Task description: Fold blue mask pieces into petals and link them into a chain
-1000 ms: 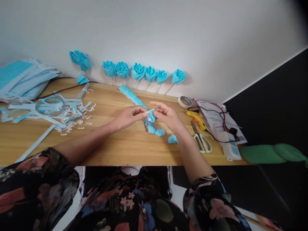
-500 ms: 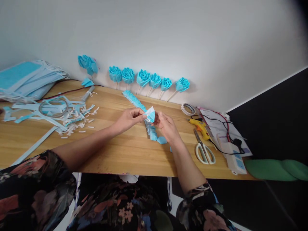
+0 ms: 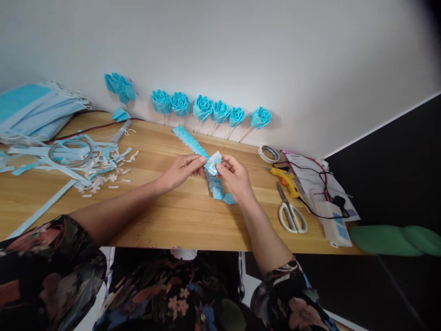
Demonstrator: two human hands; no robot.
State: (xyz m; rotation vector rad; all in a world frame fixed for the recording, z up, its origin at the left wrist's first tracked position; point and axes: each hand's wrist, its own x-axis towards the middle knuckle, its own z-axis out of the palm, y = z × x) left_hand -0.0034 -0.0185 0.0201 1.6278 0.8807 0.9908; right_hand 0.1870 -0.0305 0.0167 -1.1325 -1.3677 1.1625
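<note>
Between my two hands is a small folded blue-and-white piece of mask fabric (image 3: 213,163), its pale side facing up. My left hand (image 3: 184,171) pinches its left edge between thumb and fingers. On the other side, my right hand (image 3: 234,176) is closed on the piece, thumb pressed on its lower right part. Beneath them, a long overlapping row of folded blue petals (image 3: 189,139) runs diagonally over the wooden table (image 3: 165,220); my hands partly hide its middle. Single petals lie at its near end by my right wrist.
Several blue fabric roses (image 3: 203,108) on sticks lean along the wall. At left are stacked face masks (image 3: 31,108), cut strips and scraps (image 3: 99,170) and a tape ring (image 3: 70,153). Rightward lie a tape roll (image 3: 268,154), yellow glue gun (image 3: 285,180), scissors (image 3: 292,216) and power strip (image 3: 336,225).
My right thumb has come down onto the front of the folded piece, and white layers now show there. My left hand keeps its pinch. The view has shifted slightly.
</note>
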